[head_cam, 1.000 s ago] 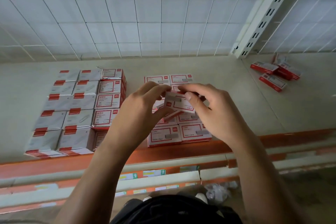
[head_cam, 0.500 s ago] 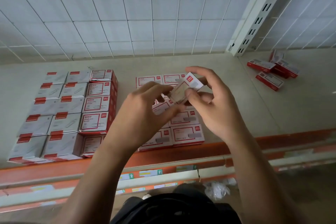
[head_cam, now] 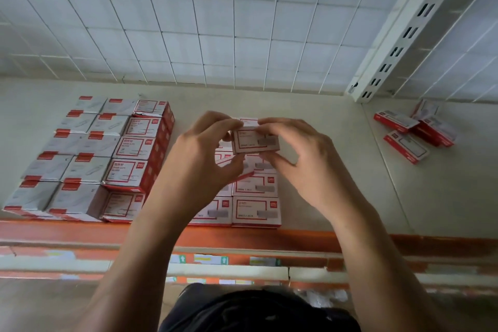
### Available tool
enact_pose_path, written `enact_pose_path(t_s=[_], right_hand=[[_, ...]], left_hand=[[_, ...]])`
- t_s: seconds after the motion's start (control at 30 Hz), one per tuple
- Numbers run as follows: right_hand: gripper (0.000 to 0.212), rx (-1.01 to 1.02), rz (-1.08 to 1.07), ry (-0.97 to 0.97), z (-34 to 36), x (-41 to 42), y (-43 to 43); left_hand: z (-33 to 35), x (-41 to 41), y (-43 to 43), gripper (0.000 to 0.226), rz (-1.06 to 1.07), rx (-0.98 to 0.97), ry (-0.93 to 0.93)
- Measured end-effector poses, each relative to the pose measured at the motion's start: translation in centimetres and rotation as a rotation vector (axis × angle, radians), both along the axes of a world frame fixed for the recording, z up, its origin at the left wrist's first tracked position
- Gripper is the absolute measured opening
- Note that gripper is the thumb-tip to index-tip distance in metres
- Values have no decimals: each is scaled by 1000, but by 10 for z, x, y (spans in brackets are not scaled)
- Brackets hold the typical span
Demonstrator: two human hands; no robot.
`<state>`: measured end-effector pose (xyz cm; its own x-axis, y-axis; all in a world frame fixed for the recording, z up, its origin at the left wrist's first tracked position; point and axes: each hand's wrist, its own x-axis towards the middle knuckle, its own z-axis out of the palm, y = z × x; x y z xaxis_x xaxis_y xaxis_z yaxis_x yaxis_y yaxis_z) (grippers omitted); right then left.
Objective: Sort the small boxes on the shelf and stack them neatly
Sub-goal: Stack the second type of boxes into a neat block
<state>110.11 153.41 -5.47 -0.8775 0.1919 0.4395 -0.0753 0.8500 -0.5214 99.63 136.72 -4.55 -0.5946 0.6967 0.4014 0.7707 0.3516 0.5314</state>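
Head view: I pinch a box (head_cam: 254, 141) between both hands, left hand (head_cam: 198, 162) at its left end, right hand (head_cam: 305, 167) at its right, fingers curled. It hangs level above the stack (head_cam: 255, 210) mid-shelf (head_cam: 318, 100). A block (head_cam: 80, 162) sits left, loose boxes (head_cam: 412, 132) far right.

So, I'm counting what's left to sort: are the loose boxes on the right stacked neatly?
No, the loose boxes lie scattered at odd angles, some overlapping.
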Motion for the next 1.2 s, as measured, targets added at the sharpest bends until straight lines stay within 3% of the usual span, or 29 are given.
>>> enact_pose_path(t_s=[0.6,0.87,1.0,1.2], right_hand=[[24,-44,-158,-157,-13,-40,4],[44,22,-207,-209,-6,-31,-4],[37,9,-178,-78,2,-12,-16],[36,-90,-90,-137,2,0,-29]], left_hand=[[0,-24,-19,40,-65,-115,-7],[-4,-20,-32,52,-133,-152,-33],[-7,-20,-37,59,-150,-200,-30],[-10,-19,-38,50,-171,-184,-22]])
